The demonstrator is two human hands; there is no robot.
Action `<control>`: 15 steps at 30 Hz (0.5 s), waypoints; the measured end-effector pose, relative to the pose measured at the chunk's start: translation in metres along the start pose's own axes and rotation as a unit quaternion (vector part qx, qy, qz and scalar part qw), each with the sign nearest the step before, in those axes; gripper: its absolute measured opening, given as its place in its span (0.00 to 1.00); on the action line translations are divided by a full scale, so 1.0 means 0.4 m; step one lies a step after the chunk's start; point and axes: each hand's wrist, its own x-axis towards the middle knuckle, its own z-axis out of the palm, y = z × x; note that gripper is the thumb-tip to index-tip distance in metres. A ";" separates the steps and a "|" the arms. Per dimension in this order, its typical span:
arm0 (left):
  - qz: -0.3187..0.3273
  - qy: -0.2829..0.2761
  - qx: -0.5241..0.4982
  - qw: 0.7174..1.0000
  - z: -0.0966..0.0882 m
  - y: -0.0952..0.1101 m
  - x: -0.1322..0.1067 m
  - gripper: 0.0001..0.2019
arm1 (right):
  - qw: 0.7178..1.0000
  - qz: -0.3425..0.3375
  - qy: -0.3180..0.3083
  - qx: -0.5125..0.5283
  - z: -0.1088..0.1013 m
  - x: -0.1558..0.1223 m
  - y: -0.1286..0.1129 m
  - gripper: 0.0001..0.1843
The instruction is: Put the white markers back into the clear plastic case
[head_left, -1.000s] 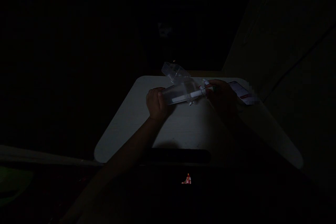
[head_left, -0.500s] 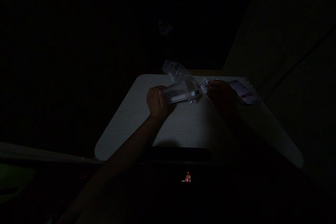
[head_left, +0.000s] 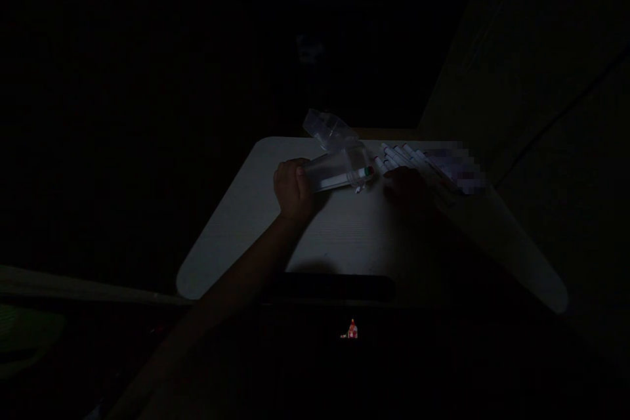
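Starting at the far left, we make out a green thing (head_left: 29, 338) low in the dark, then the pale tabletop (head_left: 231, 236) spreading across the middle. Our left hand (head_left: 293, 190) wraps the near end of a clear plastic case (head_left: 327, 167), its fingers curled together around one side and the thumb laid over the top. The case lies tilted over the tabletop, its open end toward the right, with a clear flap (head_left: 329, 130) standing up behind it. Inside we see a white marker (head_left: 337, 180), its green cap (head_left: 363, 172) at the mouth. Nearer us runs a dark slot (head_left: 335, 287), and below it glows a small red-and-white figure (head_left: 352, 330). Farther right, white markers (head_left: 401, 155) lie side by side in a slanting bunch; any lettering on them is too dim for us to read. Just in front of them is our right hand (head_left: 408, 187), so shadowed that we cannot tell whether its fingers pinch anything. Beyond it, a flat object (head_left: 457, 170) is pixelated, its writing illegible.
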 end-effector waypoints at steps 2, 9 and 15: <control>0.003 0.004 -0.006 1.000 0.000 0.001 0.000 0.34 | 1.000 -0.003 -0.011 -0.016 0.006 0.001 0.003 0.25; -0.007 -0.011 -0.006 1.000 -0.003 0.001 0.002 0.33 | 0.998 -0.002 -0.008 -0.061 0.016 0.006 0.008 0.25; -0.003 -0.002 -0.005 1.000 -0.001 0.005 0.002 0.34 | 0.993 0.043 -0.039 -0.104 -0.002 0.002 -0.006 0.23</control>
